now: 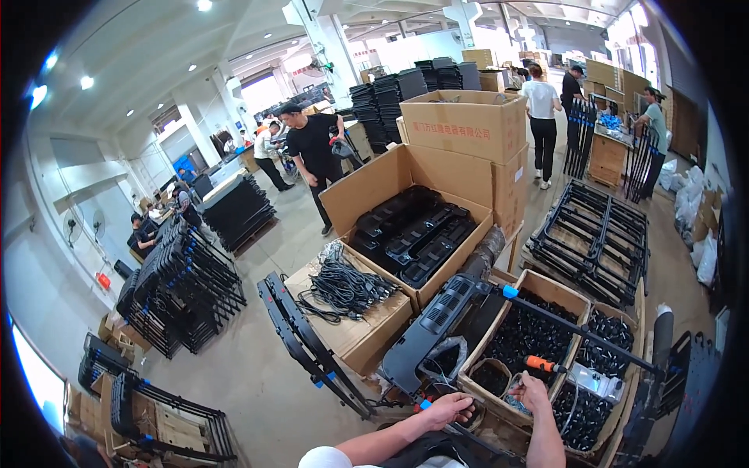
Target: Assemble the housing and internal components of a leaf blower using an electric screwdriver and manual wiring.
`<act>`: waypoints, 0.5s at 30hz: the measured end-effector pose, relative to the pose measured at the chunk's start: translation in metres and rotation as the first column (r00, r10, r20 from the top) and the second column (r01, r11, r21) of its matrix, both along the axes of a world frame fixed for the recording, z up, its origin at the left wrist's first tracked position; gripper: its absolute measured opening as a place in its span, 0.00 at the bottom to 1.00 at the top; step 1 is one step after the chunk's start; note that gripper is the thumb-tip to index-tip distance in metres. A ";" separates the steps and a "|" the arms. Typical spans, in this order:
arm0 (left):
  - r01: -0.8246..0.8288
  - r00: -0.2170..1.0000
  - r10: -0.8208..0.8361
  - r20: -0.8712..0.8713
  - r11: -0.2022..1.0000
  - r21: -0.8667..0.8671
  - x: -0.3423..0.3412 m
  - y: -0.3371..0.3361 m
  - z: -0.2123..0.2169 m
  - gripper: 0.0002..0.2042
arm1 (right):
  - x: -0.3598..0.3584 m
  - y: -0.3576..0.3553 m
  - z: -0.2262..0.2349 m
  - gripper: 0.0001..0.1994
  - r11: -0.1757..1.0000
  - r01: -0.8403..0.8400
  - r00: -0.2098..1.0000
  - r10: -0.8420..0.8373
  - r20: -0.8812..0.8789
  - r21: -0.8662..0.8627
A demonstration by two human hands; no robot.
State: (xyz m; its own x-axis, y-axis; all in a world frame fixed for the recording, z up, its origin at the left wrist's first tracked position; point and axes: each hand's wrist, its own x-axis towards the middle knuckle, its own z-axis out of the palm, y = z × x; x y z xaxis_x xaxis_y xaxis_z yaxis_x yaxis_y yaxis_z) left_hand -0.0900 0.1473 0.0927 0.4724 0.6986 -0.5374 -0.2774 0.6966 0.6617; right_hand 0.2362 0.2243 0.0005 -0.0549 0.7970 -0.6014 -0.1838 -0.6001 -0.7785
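Low over the front of the work spot, my left hand [451,411] has its fingers curled together; what they pinch, if anything, is too small to make out. Beside it, my right hand [534,394] is closed over a small bag or pile of tiny shiny parts [515,402] at the near edge of a box of black parts [538,324]. Its fingertips hide whatever is between them. Just beyond lies an orange-and-black power screwdriver [544,364]. A black plastic housing with vents [445,312] lies left of the box, next to a black bar [581,327] with a blue end.
A bundle of black cables [351,285] rests on a carton to the left. Behind is an open carton [367,183] of black housings. Black frames [597,238] are stacked at right, folded ones [175,285] at left. A person in black [316,140] stands beyond the carton.
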 end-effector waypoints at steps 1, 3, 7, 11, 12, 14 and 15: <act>0.018 1.000 -0.018 -0.016 1.000 0.010 -0.003 0.000 -0.002 0.15 | -0.007 -0.002 0.010 0.19 1.000 0.006 0.983 -0.002 -0.183 0.021; 0.057 0.998 -0.057 -0.041 0.998 0.007 -0.005 -0.001 -0.001 0.15 | -0.032 -0.011 0.031 0.18 0.995 0.094 0.925 -0.080 -0.372 0.019; 0.101 0.991 -0.099 -0.088 0.994 0.027 -0.010 0.006 0.008 0.15 | -0.082 -0.013 0.079 0.13 0.989 -0.081 0.931 0.119 -0.345 0.122; 0.119 0.989 -0.113 -0.098 0.991 0.053 -0.021 0.020 0.002 0.12 | -0.138 -0.020 0.107 0.13 0.841 -0.372 0.872 0.172 0.458 0.392; 0.115 0.990 -0.110 -0.085 0.992 0.055 -0.025 0.024 0.001 0.12 | -0.151 -0.021 0.115 0.14 0.798 -0.426 0.833 0.161 0.530 0.427; 0.156 0.985 -0.149 -0.092 0.985 0.079 -0.034 0.031 0.001 0.11 | -0.162 -0.022 0.127 0.15 0.772 -0.469 0.782 0.136 0.609 0.430; 0.152 0.986 -0.146 -0.078 0.985 0.084 -0.037 0.033 0.001 0.11 | -0.166 -0.021 0.128 0.15 0.769 -0.488 0.753 0.132 0.645 0.413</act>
State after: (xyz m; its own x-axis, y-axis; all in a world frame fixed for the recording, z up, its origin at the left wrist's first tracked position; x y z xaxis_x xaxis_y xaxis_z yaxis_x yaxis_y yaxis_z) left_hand -0.1273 0.1806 0.0937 0.5376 0.6698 -0.5123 -0.1247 0.6640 0.7373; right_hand 0.0707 0.2034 0.1288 -0.1651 0.9819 -0.0932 0.4980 0.0014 -0.8672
